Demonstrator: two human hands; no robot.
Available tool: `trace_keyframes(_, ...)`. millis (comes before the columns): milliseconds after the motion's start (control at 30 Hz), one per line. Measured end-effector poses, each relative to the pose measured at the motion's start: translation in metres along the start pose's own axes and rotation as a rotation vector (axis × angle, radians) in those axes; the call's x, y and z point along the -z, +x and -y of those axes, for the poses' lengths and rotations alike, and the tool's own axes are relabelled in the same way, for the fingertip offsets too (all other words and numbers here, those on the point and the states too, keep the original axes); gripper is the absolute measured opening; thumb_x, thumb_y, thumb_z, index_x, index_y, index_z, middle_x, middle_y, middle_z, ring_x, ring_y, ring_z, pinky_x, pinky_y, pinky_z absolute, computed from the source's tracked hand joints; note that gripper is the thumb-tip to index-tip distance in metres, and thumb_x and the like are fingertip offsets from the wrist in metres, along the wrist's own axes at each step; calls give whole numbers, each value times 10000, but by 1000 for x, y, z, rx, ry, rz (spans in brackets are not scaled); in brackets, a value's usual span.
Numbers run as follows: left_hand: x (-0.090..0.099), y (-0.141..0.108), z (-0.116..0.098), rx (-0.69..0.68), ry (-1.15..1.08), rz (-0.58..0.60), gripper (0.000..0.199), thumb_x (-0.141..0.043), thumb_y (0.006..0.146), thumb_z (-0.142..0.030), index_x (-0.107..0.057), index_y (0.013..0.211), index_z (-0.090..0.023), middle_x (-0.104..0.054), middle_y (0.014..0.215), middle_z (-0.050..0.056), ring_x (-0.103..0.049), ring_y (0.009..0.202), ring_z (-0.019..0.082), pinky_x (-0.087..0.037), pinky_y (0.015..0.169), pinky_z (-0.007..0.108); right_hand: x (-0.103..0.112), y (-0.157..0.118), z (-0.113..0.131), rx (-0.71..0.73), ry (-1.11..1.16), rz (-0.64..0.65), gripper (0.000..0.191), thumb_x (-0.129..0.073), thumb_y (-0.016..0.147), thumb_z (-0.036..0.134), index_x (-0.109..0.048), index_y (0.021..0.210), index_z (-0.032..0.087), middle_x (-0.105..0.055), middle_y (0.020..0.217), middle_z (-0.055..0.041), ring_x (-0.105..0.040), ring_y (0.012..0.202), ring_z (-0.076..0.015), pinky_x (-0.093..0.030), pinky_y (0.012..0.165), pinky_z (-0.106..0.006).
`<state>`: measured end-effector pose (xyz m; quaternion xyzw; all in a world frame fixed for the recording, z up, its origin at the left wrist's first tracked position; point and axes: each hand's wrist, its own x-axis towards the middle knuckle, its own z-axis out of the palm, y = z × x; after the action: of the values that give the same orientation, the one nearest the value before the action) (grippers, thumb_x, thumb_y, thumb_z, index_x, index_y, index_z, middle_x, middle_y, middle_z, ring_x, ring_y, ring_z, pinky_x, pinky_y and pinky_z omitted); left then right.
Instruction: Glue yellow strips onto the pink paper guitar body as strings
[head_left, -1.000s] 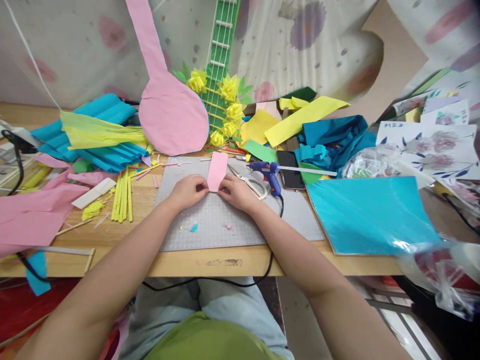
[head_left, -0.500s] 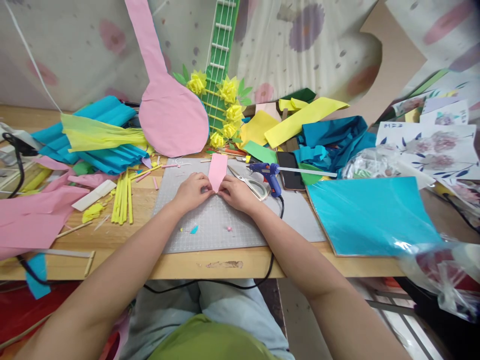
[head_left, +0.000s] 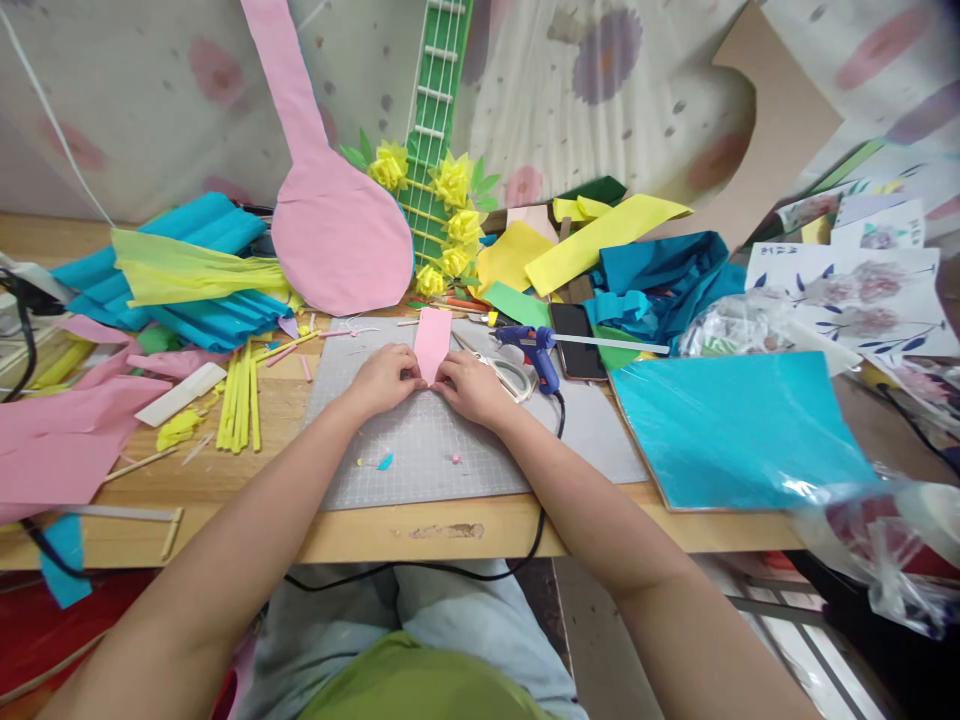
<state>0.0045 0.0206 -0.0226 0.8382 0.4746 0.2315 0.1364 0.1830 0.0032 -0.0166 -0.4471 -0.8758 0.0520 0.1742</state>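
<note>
Pink paper strip (head_left: 433, 335) sits over the grey cutting mat (head_left: 390, 475), long axis near to far, tapered end towards us. Since a second ago our left hand (head_left: 388, 378) and right hand (head_left: 466, 384) have closed in, fingertips pinching that narrowed end; its fold seems under way. Right lies our blue glue gun (head_left: 535, 346).

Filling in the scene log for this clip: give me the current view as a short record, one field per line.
left hand: left hand pinching the near end of the pink strip
right hand: right hand on that same end, close beside the left
surface: grey gridded mat on a wooden table
tools: blue glue gun and scissors, right of the strip
behind: pink cutout, left of yellow flowers
far right: blue sheet
</note>
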Motion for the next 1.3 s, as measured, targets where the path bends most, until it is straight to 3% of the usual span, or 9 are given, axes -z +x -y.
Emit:
trace_keyframes(400, 4, -13, 2, 134, 10, -135, 200, -618, 708, -397, -656, 725, -202, -604, 836, 31, -505, 868, 192, -365, 813, 353, -1, 5, -3, 14, -16, 52, 185, -467, 858, 302, -581, 848, 157, -557, 913, -68, -489, 890, -167, -355, 673, -259)
trace_keyframes(767, 2, -10, 0, 108, 52, -68, 146, -635, 705, -338, -630, 703, -192, -611, 858, 30, -506, 886, 198, -353, 816, 367, 1, 4, -7, 44, 100, 32, 153, -456, 851, 208, -591, 815, 145, -559, 876, -54, -496, 856, -140, -361, 757, -255)
trace_keyframes(933, 1, -8, 1, 130, 70, -51, 176, -616, 720, -360, -633, 690, -187, -609, 826, 38, -508, 874, 207, -361, 788, 366, 5, 1, -8, 70, 157, 15, 104, -553, 795, 242, -583, 789, 142, -553, 871, -50, -492, 826, -135, -368, 740, -246)
trace_keyframes(1300, 0, -6, -3, 225, 93, -68, 200, -621, 705, -405, -650, 690, -208, -604, 888, 49, -489, 912, 239, -337, 799, 401, -1, 6, -2, -68, 118, 1, 84, -526, 782, 189, -582, 734, 149, -563, 818, -44, -499, 778, -137, -370, 718, -255)
